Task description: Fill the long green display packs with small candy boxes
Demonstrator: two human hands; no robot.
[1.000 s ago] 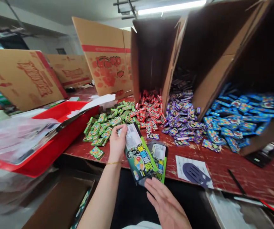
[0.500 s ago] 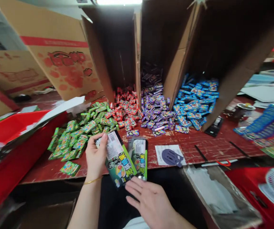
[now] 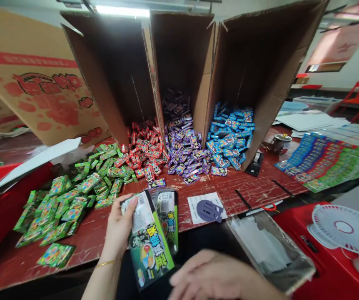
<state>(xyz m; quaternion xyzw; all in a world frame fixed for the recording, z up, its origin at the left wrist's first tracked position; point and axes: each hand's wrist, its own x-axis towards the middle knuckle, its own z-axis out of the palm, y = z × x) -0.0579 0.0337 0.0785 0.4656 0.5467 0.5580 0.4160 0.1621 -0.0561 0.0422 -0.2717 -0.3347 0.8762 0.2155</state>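
My left hand (image 3: 118, 227) grips a flat green-and-black candy pack (image 3: 150, 246) by its upper left edge, thumb over a white barcode label. The pack tilts out past the table's front edge. Just behind it, a second similar pack (image 3: 170, 216) lies at that edge, partly covered by the first. Below and to the right, my right hand (image 3: 212, 275) is blurred, its fingers loosely apart with nothing visible in them. It does not hold the pack. Small green candy boxes (image 3: 73, 206) lie heaped beyond my left hand.
Upright cardboard boxes (image 3: 212, 79) spill red (image 3: 148, 148), purple (image 3: 188, 154) and blue candy packets (image 3: 231, 143). A purple disc (image 3: 209, 210) rests on white paper. To the right are printed sheets (image 3: 326, 158), an open carton (image 3: 263, 246) and a white fan (image 3: 343, 227).
The view has swung to the right. My right hand has drawn down and away from the pack, while my left hand still holds it, now lower in view.
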